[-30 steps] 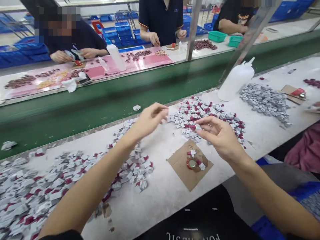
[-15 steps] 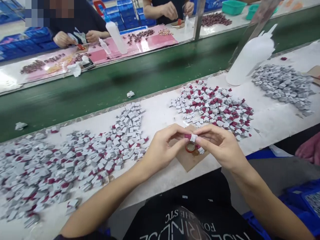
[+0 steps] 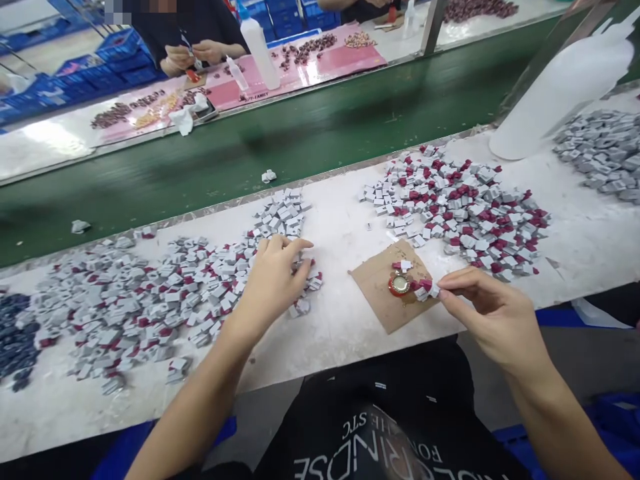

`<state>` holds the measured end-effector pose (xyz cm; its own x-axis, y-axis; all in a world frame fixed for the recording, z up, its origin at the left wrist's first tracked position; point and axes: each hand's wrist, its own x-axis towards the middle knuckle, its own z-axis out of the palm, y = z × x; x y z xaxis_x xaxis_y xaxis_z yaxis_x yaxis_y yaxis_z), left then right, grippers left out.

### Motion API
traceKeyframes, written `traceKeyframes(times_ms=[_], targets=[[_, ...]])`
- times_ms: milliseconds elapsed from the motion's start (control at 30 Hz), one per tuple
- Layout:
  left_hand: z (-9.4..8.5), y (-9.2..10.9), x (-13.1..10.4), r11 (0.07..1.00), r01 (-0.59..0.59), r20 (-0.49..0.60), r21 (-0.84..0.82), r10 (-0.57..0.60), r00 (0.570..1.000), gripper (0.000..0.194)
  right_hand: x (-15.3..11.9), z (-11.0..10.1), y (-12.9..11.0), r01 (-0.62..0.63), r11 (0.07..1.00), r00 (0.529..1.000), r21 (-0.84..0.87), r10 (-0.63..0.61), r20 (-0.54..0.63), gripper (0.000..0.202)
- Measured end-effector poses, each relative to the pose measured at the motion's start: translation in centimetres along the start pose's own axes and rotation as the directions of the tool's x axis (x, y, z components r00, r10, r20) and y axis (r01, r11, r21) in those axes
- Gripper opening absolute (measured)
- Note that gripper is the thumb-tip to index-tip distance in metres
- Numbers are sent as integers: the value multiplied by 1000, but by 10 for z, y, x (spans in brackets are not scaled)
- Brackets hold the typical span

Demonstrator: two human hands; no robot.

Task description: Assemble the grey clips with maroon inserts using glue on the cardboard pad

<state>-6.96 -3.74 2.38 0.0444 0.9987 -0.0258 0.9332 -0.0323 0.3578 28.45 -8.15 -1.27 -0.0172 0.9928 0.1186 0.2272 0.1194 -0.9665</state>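
Note:
My right hand (image 3: 493, 317) pinches a small grey-and-maroon plastic piece (image 3: 427, 287) between thumb and fingertips, at the right side of a brown cardboard square (image 3: 385, 310). A small round red cap-like dish (image 3: 399, 285) sits on the cardboard, with a wet amber smear beside it. Another grey-and-maroon piece (image 3: 401, 265) lies just above the dish. Over the right edge of the left pile of grey and maroon pieces (image 3: 195, 287) is my left hand (image 3: 277, 270). Its thumb and index finger are apart, with nothing visible between them.
A second mixed pile (image 3: 465, 207) lies beyond the cardboard, and a grey pile (image 3: 605, 157) at far right. A large white squeeze bottle (image 3: 555, 100) leans there. Dark blue pieces (image 3: 17, 340) lie far left. Past the green belt (image 3: 300, 133), co-workers' hands work at another bench.
My hands have parted. The left moved away to the left pile; the right moved slightly right and down, holding a grey-and-maroon piece. The camera view has shifted, showing more of the left side.

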Motion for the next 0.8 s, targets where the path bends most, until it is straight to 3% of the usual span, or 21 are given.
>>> traceKeyframes(times_ms=[67, 133, 233, 300, 433, 733, 800], targets=[[-4, -13, 10, 999, 13, 58, 36, -15, 998, 38, -1, -1, 3, -12, 1000, 1000, -10, 12, -14, 3], [-7, -21, 19, 996, 4, 42, 94, -8, 999, 44, -1, 0, 2, -12, 1000, 1000, -15, 11, -24, 2], [-11, -26, 29, 977, -10, 15, 214, 7, 1000, 47, 2, 2, 0, -9, 1000, 1000, -23, 8, -13, 1], [-14, -27, 33, 966, -42, 64, 254, 26, 998, 46, 4, 3, -1, -13, 1000, 1000, -26, 13, -8, 2], [-19, -27, 38, 954, -124, 167, 272, 80, 983, 45, 6, 4, 1, -16, 1000, 999, -22, 16, -30, 2], [-21, -31, 55, 954, -145, 254, 261, 77, 964, 43, 2, 14, -5, 43, 998, 999, -55, -42, 6, 8], [-21, -32, 56, 947, -175, 232, 268, 113, 966, 39, 0, 15, -7, 33, 997, 999, -64, -33, 8, 8]])
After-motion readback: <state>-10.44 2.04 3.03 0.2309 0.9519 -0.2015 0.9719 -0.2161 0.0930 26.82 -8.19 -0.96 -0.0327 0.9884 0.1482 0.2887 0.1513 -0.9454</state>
